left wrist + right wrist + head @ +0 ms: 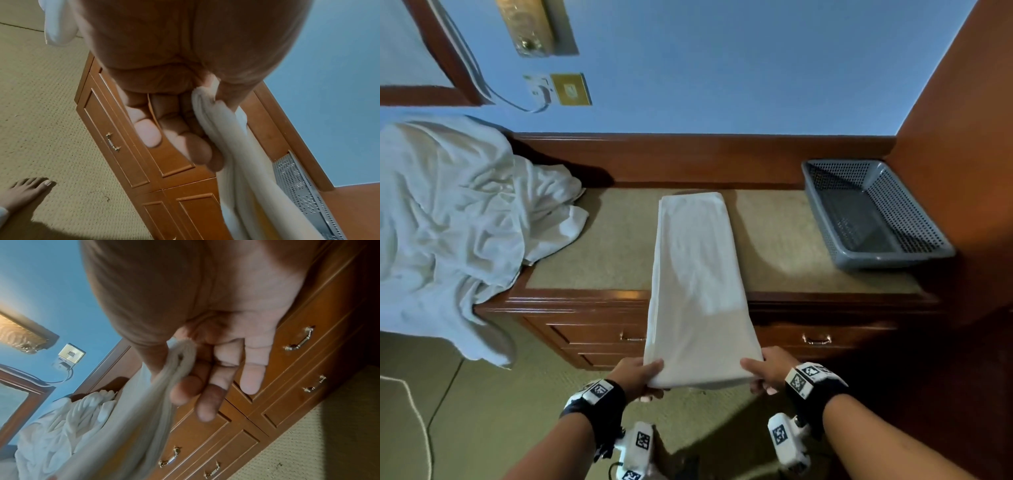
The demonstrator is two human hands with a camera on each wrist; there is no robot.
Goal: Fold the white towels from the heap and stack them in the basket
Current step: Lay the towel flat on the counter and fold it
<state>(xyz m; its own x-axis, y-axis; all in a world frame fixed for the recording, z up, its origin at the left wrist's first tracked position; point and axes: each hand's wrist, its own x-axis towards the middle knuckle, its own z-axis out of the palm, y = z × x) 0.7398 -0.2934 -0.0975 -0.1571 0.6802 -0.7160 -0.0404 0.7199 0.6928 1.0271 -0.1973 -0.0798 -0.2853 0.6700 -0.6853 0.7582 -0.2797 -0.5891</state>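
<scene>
Centrally, a white towel [697,284], already folded into a long narrow strip, is lying with its far end on the desk [774,246] and its near end hanging out past the desk's front edge, lifted in the air. Its long axis is running from six o'clock, at the person, toward twelve o'clock, at the wall. Both hands are holding that near end: the left hand [638,375] is pinching the near left corner and the right hand [765,371] is pinching the near right corner, thumbs on top and fingers [180,141] curled underneath. The wrist views are confirming this, with layered cloth edges squeezed between thumb and fingers on each side [180,363].

So the towel is stretching straight away from the fingers toward twelve o'clock, and the coming fold probably means carrying the held end forward over the strip to meet the far end. Both hands are equally near, one at each corner.

Outward from the towel, the grey perforated basket [873,212] is sitting on the desk at about two o'clock, nearer the right hand, with nothing visible inside it. The heap [458,219] of unfolded white towels is spreading at about ten o'clock, draping over the desk's left end toward the floor. Wooden drawers with metal handles are showing below the desk front.
</scene>
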